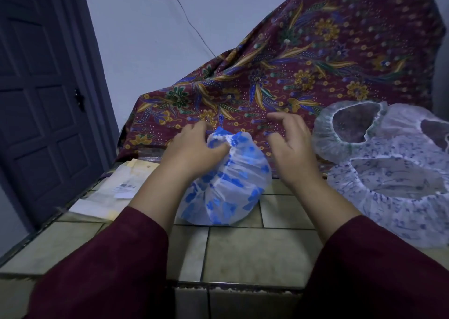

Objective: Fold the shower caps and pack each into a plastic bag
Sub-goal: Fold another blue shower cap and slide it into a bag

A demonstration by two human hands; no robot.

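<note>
One blue-flowered shower cap [228,180] is lying on the tiled counter [255,253], pinched at its gathered elastic rim by the left hand [194,153]. The right hand [291,146] is held spread just beside it, gripping nothing. The film is judged light, limp and slippery, best taken by the rim; further caps [393,172] are heaped farther right.

A home: panelled door [41,95]; batik cloth [303,63] draped over a tiled counter [243,253].

Left hand [194,152] curled in a grip; right hand [290,146] hovers, fingers relaxed.

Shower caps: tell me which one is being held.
The cap with big solid blue blotches, gripped by the left hand; the others lie untouched at right.
</note>
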